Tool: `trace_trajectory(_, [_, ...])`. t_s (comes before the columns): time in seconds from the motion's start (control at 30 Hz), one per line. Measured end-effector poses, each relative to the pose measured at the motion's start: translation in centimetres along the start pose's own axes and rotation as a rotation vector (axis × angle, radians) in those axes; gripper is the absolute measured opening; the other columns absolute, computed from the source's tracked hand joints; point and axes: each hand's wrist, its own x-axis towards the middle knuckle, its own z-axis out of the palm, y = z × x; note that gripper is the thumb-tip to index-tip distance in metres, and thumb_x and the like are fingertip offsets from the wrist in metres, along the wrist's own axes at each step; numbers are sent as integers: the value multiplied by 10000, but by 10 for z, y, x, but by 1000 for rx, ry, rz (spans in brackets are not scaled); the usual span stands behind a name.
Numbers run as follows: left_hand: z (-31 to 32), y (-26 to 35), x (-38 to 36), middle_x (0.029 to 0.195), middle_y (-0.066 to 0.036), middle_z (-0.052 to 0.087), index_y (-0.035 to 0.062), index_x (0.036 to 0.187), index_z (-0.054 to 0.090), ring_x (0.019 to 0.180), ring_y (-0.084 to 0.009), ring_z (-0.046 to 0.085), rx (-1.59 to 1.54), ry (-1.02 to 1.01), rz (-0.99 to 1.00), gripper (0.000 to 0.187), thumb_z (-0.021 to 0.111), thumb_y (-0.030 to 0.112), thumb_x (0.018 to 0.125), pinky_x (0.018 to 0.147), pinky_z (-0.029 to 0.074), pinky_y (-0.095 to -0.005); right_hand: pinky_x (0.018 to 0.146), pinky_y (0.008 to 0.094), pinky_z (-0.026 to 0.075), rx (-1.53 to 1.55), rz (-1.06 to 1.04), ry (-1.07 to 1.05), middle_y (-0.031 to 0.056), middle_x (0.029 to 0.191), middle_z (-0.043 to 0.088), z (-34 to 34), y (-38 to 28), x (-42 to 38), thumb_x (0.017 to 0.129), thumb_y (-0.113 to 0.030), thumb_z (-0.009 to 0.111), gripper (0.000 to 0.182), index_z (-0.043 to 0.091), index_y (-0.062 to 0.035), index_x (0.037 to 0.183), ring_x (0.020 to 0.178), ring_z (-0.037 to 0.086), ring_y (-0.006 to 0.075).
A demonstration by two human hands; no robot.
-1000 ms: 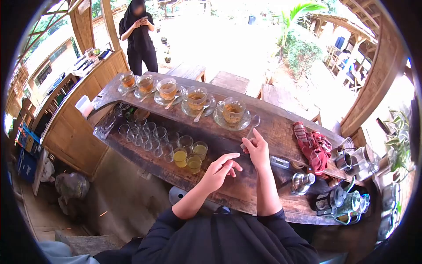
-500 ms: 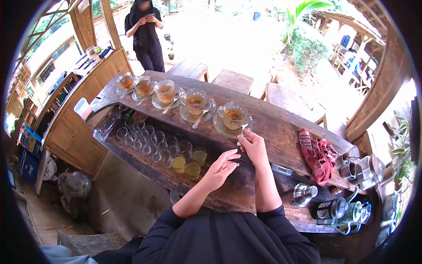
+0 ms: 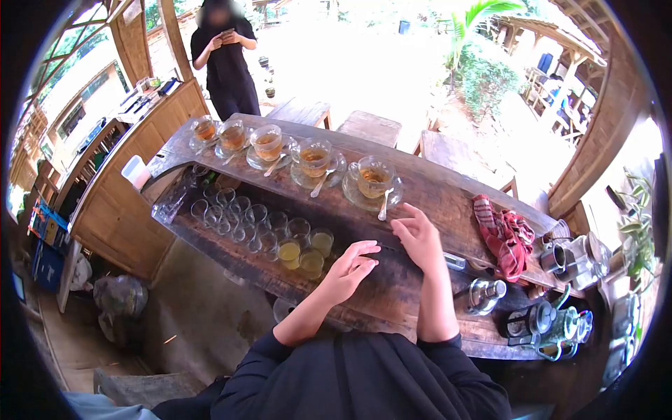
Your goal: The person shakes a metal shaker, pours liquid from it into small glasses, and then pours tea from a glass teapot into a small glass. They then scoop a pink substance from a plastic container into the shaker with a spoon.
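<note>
My right hand (image 3: 420, 239) is raised over the front edge of the wooden counter (image 3: 448, 185), fingers apart and holding nothing. Just beyond it, a spoon (image 3: 386, 204) rests on a glass saucer (image 3: 355, 199), beside a glass cup (image 3: 376, 178) of amber drink. My left hand (image 3: 352, 271) hovers above the lower shelf, empty, with its fingers loosely spread. Leftward along the counter runs a row of similar cups, among them a cup (image 3: 314, 158) whose saucer also carries a spoon (image 3: 323, 181).
On the lower shelf stand several empty glasses (image 3: 238, 218) and glasses with yellowish liquid (image 3: 290, 255). A red cloth (image 3: 509, 241) lies at the counter's right, near a metal shaker (image 3: 484, 295) and a French press (image 3: 530, 320). Across the counter stands a person (image 3: 227, 63).
My right hand has let go of the spoon, now on the saucer, and drawn back slightly to the right with its fingers opened. The left hand stays nearly in place.
</note>
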Motion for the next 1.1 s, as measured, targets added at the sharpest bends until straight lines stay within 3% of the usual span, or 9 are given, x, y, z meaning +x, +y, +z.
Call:
trace_trajectory(0.17, [2, -1, -21, 1271, -87, 531, 83, 1319, 419, 1037, -169, 567, -32, -50, -20, 377, 492, 129, 952, 822, 425, -290, 829, 286, 485, 85, -391, 313, 97, 1151, 607, -75, -39, -72, 845, -17, 622, 395, 537, -7, 1231, 1006, 592, 162])
trace_trajectory(0.33, [15, -20, -35, 1256, -92, 534, 97, 1307, 429, 1045, -165, 558, -97, -157, -71, 374, 497, 108, 940, 842, 422, -303, 844, 251, 447, -186, -286, 870, 90, 1124, 576, -138, 10, -120, 897, -64, 605, 398, 473, -20, 1270, 991, 559, 152])
trace_trajectory(0.4, [20, -32, -40, 1246, -100, 536, 78, 1303, 425, 1073, -176, 552, -131, -216, -121, 367, 497, 91, 943, 879, 435, -317, 869, 293, 444, 123, -60, 847, 85, 1089, 584, -137, 22, -135, 853, -69, 654, 438, 476, -38, 1252, 945, 564, 156])
trace_trajectory(0.43, [23, -40, -42, 1243, -105, 534, 61, 1299, 421, 1094, -183, 545, -134, -252, -103, 361, 494, 81, 946, 903, 439, -329, 810, 263, 464, 76, -169, 778, 72, 1078, 581, -138, 42, -134, 850, -73, 661, 436, 479, -51, 1246, 923, 563, 128])
trace_trajectory(0.47, [27, -46, -44, 1239, -111, 532, 44, 1295, 417, 1115, -191, 538, -137, -288, -85, 354, 491, 71, 949, 926, 443, -340, 747, 229, 473, 190, 54, 705, 51, 1062, 577, -142, 59, -145, 824, -68, 695, 456, 490, -56, 1230, 900, 556, 95])
trace_trajectory(0.77, [51, -42, -60, 1216, -110, 532, 25, 1293, 414, 1098, -185, 542, -101, -407, -160, 358, 506, 89, 953, 934, 444, -327, 710, 213, 431, -118, -198, 686, -5, 897, 574, -123, 73, -135, 759, -63, 743, 318, 588, -36, 1036, 789, 517, 66])
trace_trajectory(0.9, [58, -30, -59, 1229, -97, 527, 41, 1303, 411, 1068, -169, 544, -19, -394, -161, 395, 545, 96, 936, 907, 444, -310, 677, 206, 439, -28, -94, 615, -1, 818, 610, -118, 69, -131, 768, -52, 724, 216, 613, -11, 950, 713, 516, 48])
trace_trajectory(1.0, [60, -18, -54, 1267, -82, 503, 60, 1326, 390, 1110, -168, 512, 88, -357, -112, 478, 603, 108, 901, 919, 424, -319, 719, 231, 462, 279, -206, 609, 83, 942, 653, -114, 49, -134, 787, -15, 665, 185, 580, -16, 951, 818, 574, 90])
trace_trajectory(1.1, [64, -5, -50, 1298, -83, 475, 82, 1354, 363, 1177, -186, 466, 180, -296, -16, 609, 682, 189, 847, 951, 390, -358, 827, 402, 498, 780, -313, 482, 190, 980, 638, -121, 9, -133, 809, -178, 603, 241, 542, -18, 978, 938, 617, 284])
